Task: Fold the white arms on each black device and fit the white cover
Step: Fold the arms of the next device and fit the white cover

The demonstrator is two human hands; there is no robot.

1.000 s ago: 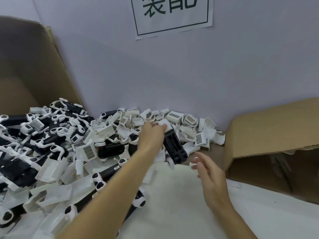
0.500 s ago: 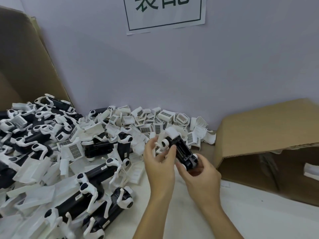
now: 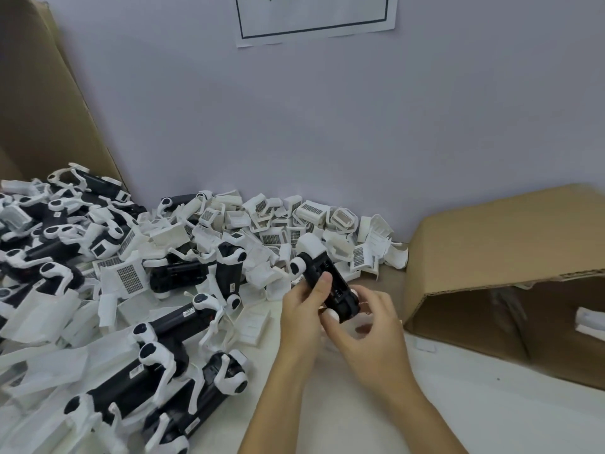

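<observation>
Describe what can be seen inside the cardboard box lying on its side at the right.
Inside the cardboard box a white item lies near the right edge, cut off by the frame, so what it is cannot be told. The rest is dark shadow; its depths are hidden.

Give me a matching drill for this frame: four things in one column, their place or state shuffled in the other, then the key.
Things:
1. black device
2. cardboard box
3. pile of loose white covers
4. paper sign

Place or state:
A. stuck on the wall, top of view
B. lying on its side at the right, opening toward the camera
C. held over the table, gripped by the left hand and the right hand
D. heaped on the table against the wall

Pairs: 1-C, 2-B, 3-D, 4-A
</observation>
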